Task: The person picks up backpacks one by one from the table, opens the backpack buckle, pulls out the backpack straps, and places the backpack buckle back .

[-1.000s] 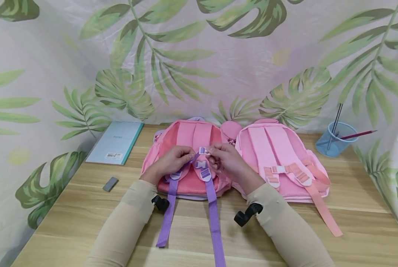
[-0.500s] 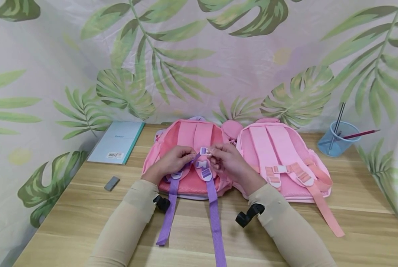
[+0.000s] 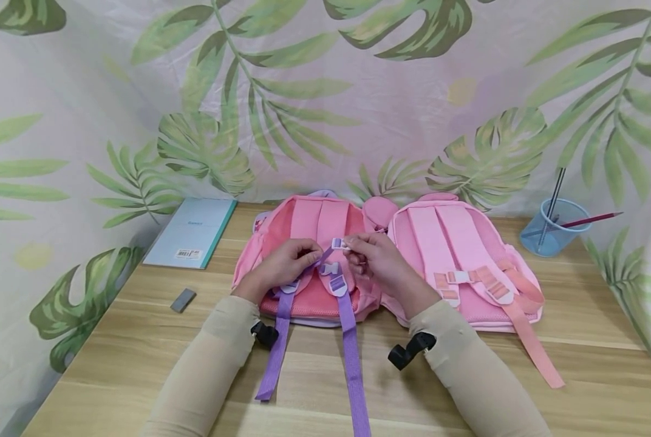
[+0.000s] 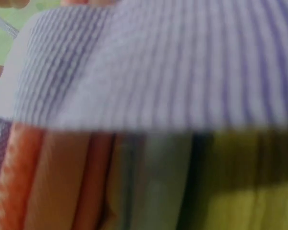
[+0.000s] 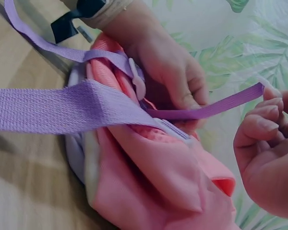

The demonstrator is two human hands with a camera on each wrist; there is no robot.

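A pink backpack (image 3: 273, 230) with purple straps lies back side up. My left hand (image 3: 284, 264) pinches a short purple strap (image 5: 225, 106) low down. At that strap's upper end my right hand (image 3: 382, 264) grips a white buckle (image 3: 337, 243) between thumb and forefinger, and the strap stretches taut between both hands. Just below sits a pale clip piece (image 3: 330, 269) on the backpack. Two long purple webbing tails (image 3: 275, 364) hang toward the front. Close-up purple webbing (image 4: 182, 62) fills most of the left wrist view, hiding the left fingers.
To the right lies a second pink backpack (image 3: 489, 237) with a fastened white buckle (image 3: 459, 277) and a coral strap (image 3: 533, 346). A blue pen cup (image 3: 552, 240) stands at back right. On the left are a light blue notebook (image 3: 186, 233) and a grey eraser (image 3: 182, 300).
My right hand has shifted slightly right and up with the white buckle, drawing the short purple strap out straighter. My left hand stays nearly where it was.
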